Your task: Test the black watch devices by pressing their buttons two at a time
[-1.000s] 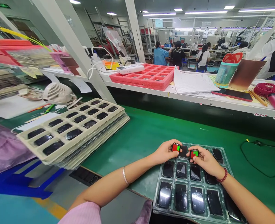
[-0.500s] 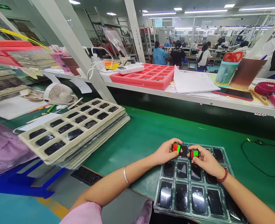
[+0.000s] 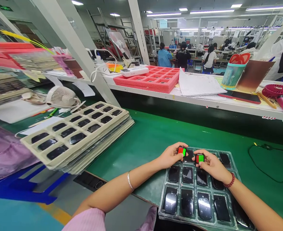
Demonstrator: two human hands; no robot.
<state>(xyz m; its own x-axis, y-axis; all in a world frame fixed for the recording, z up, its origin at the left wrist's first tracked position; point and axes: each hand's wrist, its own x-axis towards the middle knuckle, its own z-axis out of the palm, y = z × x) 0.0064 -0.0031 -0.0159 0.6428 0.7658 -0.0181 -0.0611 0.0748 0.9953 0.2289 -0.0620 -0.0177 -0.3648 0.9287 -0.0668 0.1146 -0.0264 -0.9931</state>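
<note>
My left hand is closed around the edges of a small black smartwatch body, its lit screen split into red and green. My right hand pinches a second smartwatch body between thumb and fingers, also glowing red and green. Both are held side by side, faces up towards me, above the far part of a clear plastic tray. Dark, glossy pieces lie in the tray's compartments, among them a rounded one at the near left. My right hand and forearm hide part of the tray.
To the left, stacked cream trays hold several dark pieces. Behind them is a white fan. A shelf across the back carries a red foam tray, papers and a cup. A black cable lies on the right.
Both hands stay almost where they were, still holding the two smartwatch bodies. The red and green patches on the right screen look slightly different.
</note>
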